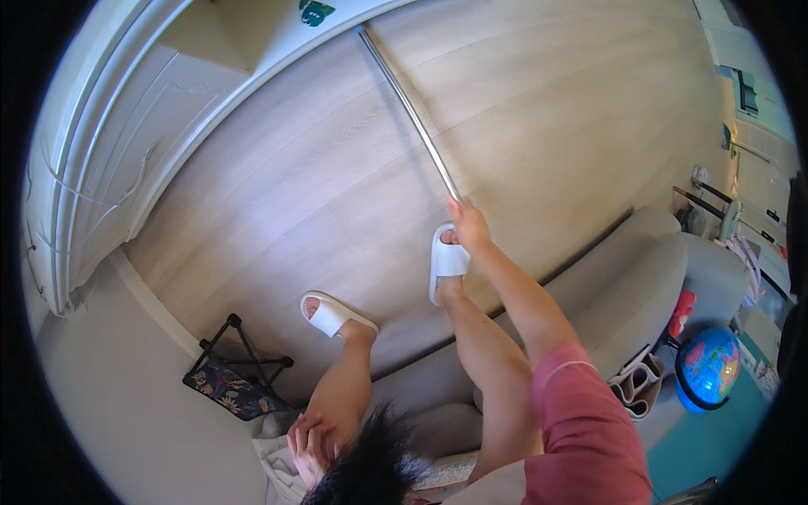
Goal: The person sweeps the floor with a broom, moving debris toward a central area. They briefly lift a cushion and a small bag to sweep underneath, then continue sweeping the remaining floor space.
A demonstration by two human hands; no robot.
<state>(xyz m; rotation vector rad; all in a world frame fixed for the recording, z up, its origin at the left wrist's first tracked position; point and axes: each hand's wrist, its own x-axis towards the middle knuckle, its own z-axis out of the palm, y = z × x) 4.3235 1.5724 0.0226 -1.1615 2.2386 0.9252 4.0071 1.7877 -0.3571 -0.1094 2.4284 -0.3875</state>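
Note:
My right hand [469, 225] is wrapped around the near end of a long, shiny metal pole [413, 117]. The pole slants away over the wood-look floor [303, 183], and its far end reaches the bottom edge of a white cabinet [189, 95]. Whatever is fixed to that far end, if anything, is hidden at or under the cabinet. My left hand [310, 445] rests on my left leg near the knee, fingers slightly bent, with nothing seen in it. White slide sandals [334, 314] are on my feet; the right one [449, 265] is just below my right hand.
Behind my legs runs a grey sofa [606, 271]. A folding stool [237, 382] with floral fabric stands by the wall at left. A globe [708, 369] and an organizer with compartments [639, 384] sit at right. A white cable [136, 180] hangs on the cabinet.

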